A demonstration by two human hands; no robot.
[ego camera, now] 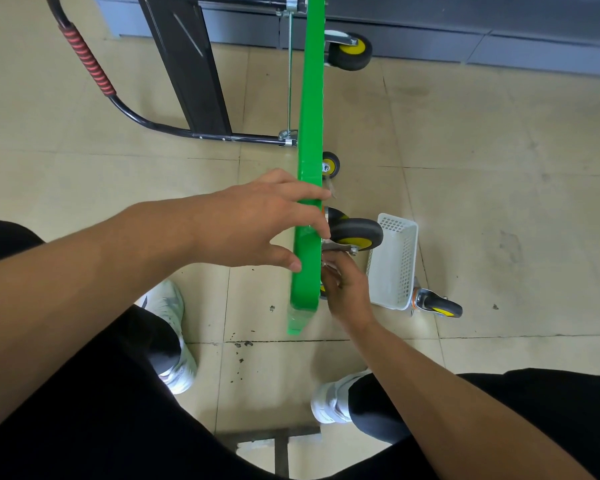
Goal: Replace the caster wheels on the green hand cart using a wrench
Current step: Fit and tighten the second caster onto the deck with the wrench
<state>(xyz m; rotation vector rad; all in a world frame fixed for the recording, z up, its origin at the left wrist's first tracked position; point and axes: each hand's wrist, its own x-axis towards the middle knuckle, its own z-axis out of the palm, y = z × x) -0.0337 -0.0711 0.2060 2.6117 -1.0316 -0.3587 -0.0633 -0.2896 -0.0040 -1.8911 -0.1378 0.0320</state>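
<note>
Cart (309, 140) stands on its long edge on the tiled floor (499, 168), mid-frame, green deck seen edge-on and running away from the camera. Left hand (257, 220) grasps the deck's top edge, fingers over the far side, thumb on the near side. Big black-and-yellow caster (355, 233) sticks out of the deck's right face, just past that hand. Right hand (347, 289) is just below this caster's metal bracket, fingers curled, something silver and blurred at the fingertips; cannot tell if it grips it or what it is.

Small caster (331, 164) sits further along the deck and another large caster (349, 51) at the far end. Black handle with a red-striped grip (87, 60) and a black panel (187, 64) lie to the deck's left.

White mesh basket (395, 258) is on the floor just right of the near caster; its contents can't be made out from this angle. Loose caster (437, 304) lies on the floor against the basket's near corner, outside it. White shoes (174, 341) and black trousers are at the bottom, grey cabinet base (465, 36) along the top.
</note>
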